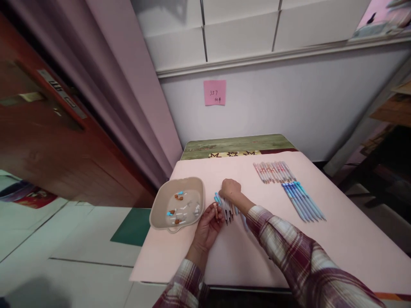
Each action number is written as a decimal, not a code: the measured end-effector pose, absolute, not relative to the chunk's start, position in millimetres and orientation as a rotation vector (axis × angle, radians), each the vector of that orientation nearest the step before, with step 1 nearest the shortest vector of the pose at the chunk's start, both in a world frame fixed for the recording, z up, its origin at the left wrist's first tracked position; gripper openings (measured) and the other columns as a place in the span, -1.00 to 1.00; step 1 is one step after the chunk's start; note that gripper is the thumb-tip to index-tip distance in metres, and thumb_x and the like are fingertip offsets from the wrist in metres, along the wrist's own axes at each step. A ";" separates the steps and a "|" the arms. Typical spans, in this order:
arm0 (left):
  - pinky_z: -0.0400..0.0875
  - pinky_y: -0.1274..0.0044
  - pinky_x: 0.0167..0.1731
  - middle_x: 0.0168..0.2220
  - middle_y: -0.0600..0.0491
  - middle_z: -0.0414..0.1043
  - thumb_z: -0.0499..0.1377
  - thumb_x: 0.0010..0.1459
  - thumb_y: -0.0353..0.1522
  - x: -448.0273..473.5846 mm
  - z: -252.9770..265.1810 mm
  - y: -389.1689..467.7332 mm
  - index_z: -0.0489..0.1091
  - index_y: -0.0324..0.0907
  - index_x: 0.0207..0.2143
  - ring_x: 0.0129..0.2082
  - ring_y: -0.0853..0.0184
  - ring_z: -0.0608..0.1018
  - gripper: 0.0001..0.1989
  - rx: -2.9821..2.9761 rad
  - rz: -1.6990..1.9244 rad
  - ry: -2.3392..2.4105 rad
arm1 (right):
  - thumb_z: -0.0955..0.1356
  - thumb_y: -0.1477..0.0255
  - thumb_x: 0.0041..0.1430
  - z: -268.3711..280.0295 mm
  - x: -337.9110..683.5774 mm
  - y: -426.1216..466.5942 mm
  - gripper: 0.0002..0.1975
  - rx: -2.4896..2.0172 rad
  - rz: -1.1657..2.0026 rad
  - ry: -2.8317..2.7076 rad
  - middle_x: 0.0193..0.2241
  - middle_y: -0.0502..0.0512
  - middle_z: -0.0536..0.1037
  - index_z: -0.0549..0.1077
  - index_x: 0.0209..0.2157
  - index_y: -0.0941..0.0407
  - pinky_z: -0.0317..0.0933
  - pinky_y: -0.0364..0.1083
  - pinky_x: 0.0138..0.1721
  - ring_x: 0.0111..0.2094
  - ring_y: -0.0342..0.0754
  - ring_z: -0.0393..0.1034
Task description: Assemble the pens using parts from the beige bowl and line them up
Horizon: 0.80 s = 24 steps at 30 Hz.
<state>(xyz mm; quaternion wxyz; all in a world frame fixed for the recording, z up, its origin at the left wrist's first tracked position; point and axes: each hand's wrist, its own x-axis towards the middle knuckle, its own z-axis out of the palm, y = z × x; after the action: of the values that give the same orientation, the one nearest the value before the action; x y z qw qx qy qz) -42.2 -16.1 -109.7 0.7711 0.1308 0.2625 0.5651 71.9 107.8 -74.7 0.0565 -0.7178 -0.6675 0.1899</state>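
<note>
My left hand is at the table's middle, palm partly up, with its fingers closed around a small tan piece that looks like a pen's decorated cap. Just above it, my right hand is curled over the top ends of several pens lying side by side; its fingertips are hidden, so I cannot make out what they grip. A blue-capped pen end shows between the two hands. Left of them stands a beige plastic basin holding small brown, blue and white pieces.
On the right of the pink-covered table lie a row of pinkish pens and a row of blue pens. A pink note is stuck to the wall behind. A brown door stands at the left.
</note>
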 end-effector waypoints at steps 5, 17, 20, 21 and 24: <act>0.46 0.60 -0.40 -0.35 0.01 0.51 0.31 0.07 -0.43 -42.7 -110.7 -17.0 0.48 -0.30 -0.14 -0.46 0.47 0.48 -0.73 0.277 1.223 0.592 | 0.39 0.45 -0.05 -61.1 82.0 100.3 -0.81 -2.070 0.538 -1.916 -0.28 0.37 0.62 0.57 -0.35 0.22 0.32 -0.06 -0.22 -0.18 0.15 0.53; 0.48 0.57 -0.35 -0.33 0.00 0.55 0.30 0.07 -0.46 -41.4 -110.2 -17.3 0.48 -0.29 -0.20 -0.45 0.46 0.53 -0.80 0.283 1.229 0.589 | 0.40 0.32 0.01 -79.7 161.0 39.1 -0.70 -1.215 1.146 -0.740 -0.50 0.05 0.57 0.29 -0.25 0.12 0.32 -0.19 -0.54 -0.59 -0.15 0.40; 0.48 0.58 -0.35 -0.33 0.00 0.54 0.32 0.04 -0.46 -40.9 -109.5 -18.8 0.47 -0.28 -0.19 -0.45 0.47 0.52 -0.76 0.324 1.219 0.592 | 0.49 0.32 -0.13 -81.9 151.7 26.5 -0.55 -1.097 1.231 -0.670 -0.45 0.02 0.58 0.32 -0.19 0.11 0.34 -0.18 -0.46 -0.54 -0.16 0.41; 0.47 0.59 -0.35 -0.33 0.00 0.54 0.33 0.02 -0.46 -40.7 -109.3 -19.5 0.47 -0.28 -0.20 -0.45 0.47 0.52 -0.75 0.337 1.214 0.596 | 0.50 0.30 -0.14 -80.6 149.1 24.0 -0.56 -1.073 1.248 -0.682 -0.45 0.01 0.56 0.35 -0.21 0.12 0.33 -0.18 -0.46 -0.53 -0.17 0.40; 0.46 0.60 -0.38 -0.33 0.00 0.53 0.34 0.01 -0.46 -40.6 -109.5 -20.7 0.46 -0.26 -0.25 -0.46 0.47 0.51 -0.78 0.362 1.217 0.616 | 0.50 0.21 -0.11 -74.2 147.8 18.7 -0.65 -1.061 1.252 -0.767 -0.56 -0.04 0.48 0.45 -0.36 0.16 0.22 -0.21 -0.52 -0.57 -0.21 0.31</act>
<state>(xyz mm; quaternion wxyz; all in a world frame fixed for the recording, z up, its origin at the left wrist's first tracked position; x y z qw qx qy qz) -40.6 -20.7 -109.5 0.7614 0.1664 0.2829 0.5591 147.8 18.7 -74.2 0.6172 -0.4610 -0.3331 0.5437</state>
